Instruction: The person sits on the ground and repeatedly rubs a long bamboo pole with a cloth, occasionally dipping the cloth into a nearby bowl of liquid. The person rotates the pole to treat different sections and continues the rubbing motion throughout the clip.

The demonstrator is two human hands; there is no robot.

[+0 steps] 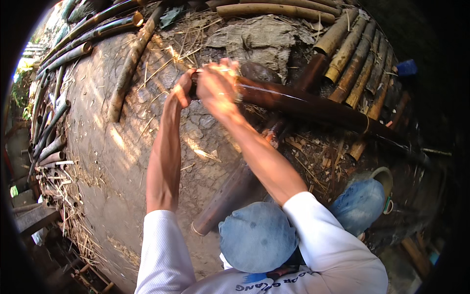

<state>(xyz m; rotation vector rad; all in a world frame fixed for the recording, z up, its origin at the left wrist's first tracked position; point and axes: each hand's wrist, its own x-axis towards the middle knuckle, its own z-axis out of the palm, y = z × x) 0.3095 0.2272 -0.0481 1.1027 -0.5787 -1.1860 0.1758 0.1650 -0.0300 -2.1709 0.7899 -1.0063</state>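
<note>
A long, wet, dark brown bamboo pole [293, 100] slants from in front of me toward the far right. Around its near left end my left hand [183, 88] is closed, the thumb pointing down. Just to the right, my right hand [216, 89] is closed over the pole and smeared by motion. A pale, rough, fibrous wad [238, 89] shows at its edge, pressed against the pole; its kind is hard to make out. Under the pole run darker wooden cross-pieces [313, 71]. A thick brown bamboo piece [225, 196] lies angled beside my knee [258, 237].
Several cut bamboo poles [350, 61] lie in a row at the far right. More bamboo [51, 127] is stacked along the left edge. A single pole [132, 68] rests on the cracked earth floor [112, 161]. A grey crumpled sheet [254, 41] and a rounded stone [259, 72] lie beyond my hands.
</note>
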